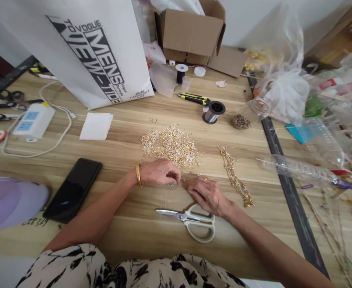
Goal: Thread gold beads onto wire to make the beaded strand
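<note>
My left hand (160, 172), with a gold bangle at the wrist, is closed in a pinch at the near edge of a pile of small gold and silver jewelry pieces (169, 144). Close beside it, my right hand (206, 194) also has its fingers pinched together and wears a gold ring. Whatever lies between the fingertips is too small to name. White-handled scissors (182, 216) rest on the table just below, one handle loop partly under my right hand. To the right of that hand lie gold and silver beaded chains (234, 176).
A black phone (73, 190) and a power strip (34, 122) are on the left. Behind the pile are a wire spool (214, 112), a yellow-black cutter (194, 98) and a large white bag (103, 52). Plastic bottles (304, 170) and bags crowd the right.
</note>
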`<state>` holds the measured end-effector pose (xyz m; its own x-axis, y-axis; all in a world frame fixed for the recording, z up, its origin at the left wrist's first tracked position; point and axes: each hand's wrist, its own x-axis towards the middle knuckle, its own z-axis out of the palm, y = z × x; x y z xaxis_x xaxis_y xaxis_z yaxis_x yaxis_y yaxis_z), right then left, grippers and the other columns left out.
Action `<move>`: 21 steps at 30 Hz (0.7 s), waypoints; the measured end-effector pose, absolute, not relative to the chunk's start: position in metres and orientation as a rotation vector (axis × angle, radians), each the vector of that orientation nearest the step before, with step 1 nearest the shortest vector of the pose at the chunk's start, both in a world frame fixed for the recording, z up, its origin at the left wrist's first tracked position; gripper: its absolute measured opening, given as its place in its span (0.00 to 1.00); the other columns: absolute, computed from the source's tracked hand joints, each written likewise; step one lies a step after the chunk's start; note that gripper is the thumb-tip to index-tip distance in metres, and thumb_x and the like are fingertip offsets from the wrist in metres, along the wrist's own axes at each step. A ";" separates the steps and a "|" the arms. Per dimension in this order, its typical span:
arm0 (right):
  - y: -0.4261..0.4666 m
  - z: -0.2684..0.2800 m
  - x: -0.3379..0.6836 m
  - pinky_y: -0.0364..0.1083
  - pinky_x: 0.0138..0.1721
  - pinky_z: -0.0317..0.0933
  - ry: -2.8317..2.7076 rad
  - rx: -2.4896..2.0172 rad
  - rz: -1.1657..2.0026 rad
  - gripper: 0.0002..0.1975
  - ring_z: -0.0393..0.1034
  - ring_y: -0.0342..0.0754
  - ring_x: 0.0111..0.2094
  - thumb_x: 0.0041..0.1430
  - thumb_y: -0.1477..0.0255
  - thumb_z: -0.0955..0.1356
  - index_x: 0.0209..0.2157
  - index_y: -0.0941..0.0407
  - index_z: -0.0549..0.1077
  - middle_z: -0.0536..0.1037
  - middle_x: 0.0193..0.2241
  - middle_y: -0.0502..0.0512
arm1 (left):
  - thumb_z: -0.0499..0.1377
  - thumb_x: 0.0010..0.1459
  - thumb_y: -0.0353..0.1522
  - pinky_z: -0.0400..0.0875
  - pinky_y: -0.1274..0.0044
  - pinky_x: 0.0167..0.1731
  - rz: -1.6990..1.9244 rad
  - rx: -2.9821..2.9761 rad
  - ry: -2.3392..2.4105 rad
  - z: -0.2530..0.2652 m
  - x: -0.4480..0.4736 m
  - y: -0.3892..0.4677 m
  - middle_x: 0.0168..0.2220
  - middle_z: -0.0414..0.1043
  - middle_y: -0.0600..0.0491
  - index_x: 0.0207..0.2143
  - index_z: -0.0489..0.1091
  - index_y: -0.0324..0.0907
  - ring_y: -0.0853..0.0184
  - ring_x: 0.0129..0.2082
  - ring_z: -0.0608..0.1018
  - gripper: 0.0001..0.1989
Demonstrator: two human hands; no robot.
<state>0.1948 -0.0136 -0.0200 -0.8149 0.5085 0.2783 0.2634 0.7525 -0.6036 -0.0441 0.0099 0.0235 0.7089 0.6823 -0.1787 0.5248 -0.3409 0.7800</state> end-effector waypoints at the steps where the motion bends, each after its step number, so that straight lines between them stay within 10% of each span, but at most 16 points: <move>1: -0.013 -0.020 0.195 0.46 0.34 0.62 -2.499 -0.619 0.787 0.06 0.68 0.48 0.33 0.62 0.77 0.62 0.39 0.56 0.68 0.75 0.32 0.57 | 0.58 0.48 0.23 0.60 0.82 0.26 0.231 2.016 0.921 0.024 -0.044 0.010 0.27 0.77 0.55 0.29 0.77 0.41 0.72 0.25 0.74 0.10; 21: -0.005 -0.017 0.194 0.40 0.21 0.56 -1.779 -1.139 1.365 0.08 0.62 0.41 0.21 0.61 0.66 0.64 0.33 0.57 0.67 0.72 0.23 0.51 | 0.57 0.50 0.25 0.60 0.83 0.26 0.148 2.008 0.962 0.029 -0.042 0.010 0.27 0.77 0.54 0.31 0.77 0.38 0.73 0.25 0.74 0.09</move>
